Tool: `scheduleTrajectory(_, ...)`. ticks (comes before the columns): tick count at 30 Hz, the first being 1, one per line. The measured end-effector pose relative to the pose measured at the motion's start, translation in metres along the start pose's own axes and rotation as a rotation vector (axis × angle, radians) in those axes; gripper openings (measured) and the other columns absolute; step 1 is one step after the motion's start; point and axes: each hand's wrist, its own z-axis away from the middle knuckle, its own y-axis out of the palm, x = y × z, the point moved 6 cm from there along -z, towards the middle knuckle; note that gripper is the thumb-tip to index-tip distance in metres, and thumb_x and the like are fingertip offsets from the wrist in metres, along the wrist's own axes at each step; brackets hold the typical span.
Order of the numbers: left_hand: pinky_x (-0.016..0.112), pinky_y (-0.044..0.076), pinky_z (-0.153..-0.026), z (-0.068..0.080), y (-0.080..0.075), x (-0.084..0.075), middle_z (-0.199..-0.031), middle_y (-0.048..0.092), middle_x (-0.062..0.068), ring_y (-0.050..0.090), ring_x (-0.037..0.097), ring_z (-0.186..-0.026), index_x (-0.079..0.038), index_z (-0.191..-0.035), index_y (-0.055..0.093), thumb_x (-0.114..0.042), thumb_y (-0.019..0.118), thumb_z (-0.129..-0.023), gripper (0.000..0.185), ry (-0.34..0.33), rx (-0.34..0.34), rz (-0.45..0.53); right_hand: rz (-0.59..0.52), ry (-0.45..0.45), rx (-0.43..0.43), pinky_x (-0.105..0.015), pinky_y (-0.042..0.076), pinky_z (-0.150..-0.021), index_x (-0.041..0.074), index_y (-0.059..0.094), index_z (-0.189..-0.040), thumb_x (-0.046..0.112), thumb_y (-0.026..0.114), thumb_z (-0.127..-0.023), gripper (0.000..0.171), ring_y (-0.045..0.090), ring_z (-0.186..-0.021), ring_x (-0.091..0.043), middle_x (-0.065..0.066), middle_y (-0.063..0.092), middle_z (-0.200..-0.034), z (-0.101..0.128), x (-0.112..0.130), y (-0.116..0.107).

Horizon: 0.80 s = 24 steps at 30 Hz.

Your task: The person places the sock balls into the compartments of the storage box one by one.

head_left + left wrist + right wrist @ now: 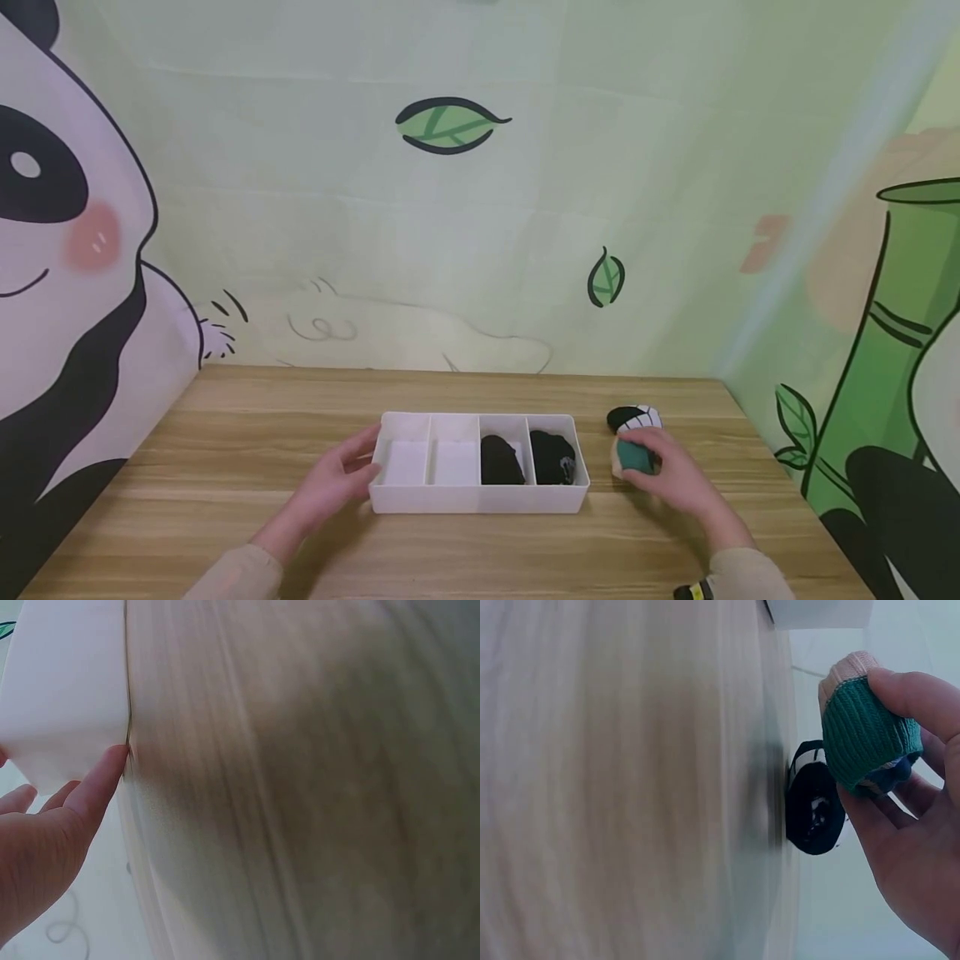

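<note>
My right hand [671, 473] grips a rolled-up sock [866, 731] of ribbed green knit with a pale pink band, held above the table in the right wrist view. Behind it on the table lies another rolled sock [624, 417], black with a white, dark-lined part. A white divided box [480, 499] stands in the middle. Its two right compartments each contain a dark rolled sock [501, 461]; the two left ones show bare white bottoms. My left hand [335, 479] touches the box's left end with extended fingers, the thumb near the front corner.
The wood-grain table [450, 558] meets a printed backdrop [480, 208] with panda and leaf drawings along its back edge. A dark band with a yellow patch [697, 590] shows near the right sleeve.
</note>
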Motion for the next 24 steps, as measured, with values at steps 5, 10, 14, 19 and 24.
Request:
scheduleTrajectory(5, 0.042, 0.054, -0.091, 0.0, 0.0, 0.0, -0.149, 0.04, 0.028, 0.045, 0.045, -0.131, -0.003, -0.153, 0.034, -0.003, 0.06, -0.096, 0.063, -0.001, -0.003, -0.002, -0.038, -0.007, -0.027, -0.056, 0.05, -0.091, 0.006, 0.062, -0.129, 0.01, 0.08, -0.083, 0.05, 0.055, -0.111, -0.04, -0.022, 0.055, -0.131, -0.003, 0.002, -0.001)
scheduleTrajectory(10, 0.041, 0.055, -0.089, 0.0, 0.001, 0.0, -0.15, 0.038, 0.029, 0.044, 0.046, -0.132, -0.001, -0.153, 0.032, -0.002, 0.059, -0.097, 0.062, -0.005, 0.009, 0.019, -0.072, -0.012, -0.046, -0.058, 0.049, -0.094, 0.006, 0.06, -0.132, 0.009, 0.079, -0.084, 0.051, 0.055, -0.112, -0.04, -0.021, 0.053, -0.134, -0.005, 0.007, -0.002)
scheduleTrajectory(14, 0.041, 0.056, -0.088, 0.001, 0.001, 0.0, -0.15, 0.036, 0.031, 0.042, 0.047, -0.132, 0.001, -0.153, 0.029, -0.002, 0.057, -0.098, 0.062, -0.004, 0.028, 0.042, -0.084, -0.037, -0.066, -0.058, 0.049, -0.094, 0.005, 0.061, -0.131, 0.008, 0.079, -0.084, 0.051, 0.054, -0.114, -0.04, -0.02, 0.053, -0.134, -0.007, 0.014, -0.002)
scheduleTrajectory(19, 0.042, 0.056, -0.088, 0.002, 0.001, 0.0, -0.15, 0.036, 0.031, 0.043, 0.047, -0.132, 0.001, -0.153, 0.029, -0.002, 0.057, -0.098, 0.062, -0.008, 0.026, 0.044, -0.063, -0.092, -0.104, -0.053, 0.052, -0.089, 0.006, 0.063, -0.129, 0.009, 0.081, -0.082, 0.05, 0.055, -0.112, -0.037, -0.018, 0.054, -0.132, -0.009, 0.026, -0.002)
scheduleTrajectory(24, 0.042, 0.056, -0.087, 0.001, 0.001, 0.001, -0.15, 0.036, 0.031, 0.043, 0.047, -0.132, 0.001, -0.153, 0.029, -0.002, 0.057, -0.098, 0.062, -0.008, 0.025, 0.041, -0.077, -0.129, -0.119, -0.053, 0.052, -0.088, 0.007, 0.064, -0.128, 0.008, 0.081, -0.082, 0.05, 0.055, -0.112, -0.036, -0.017, 0.055, -0.131, -0.012, 0.041, 0.0)
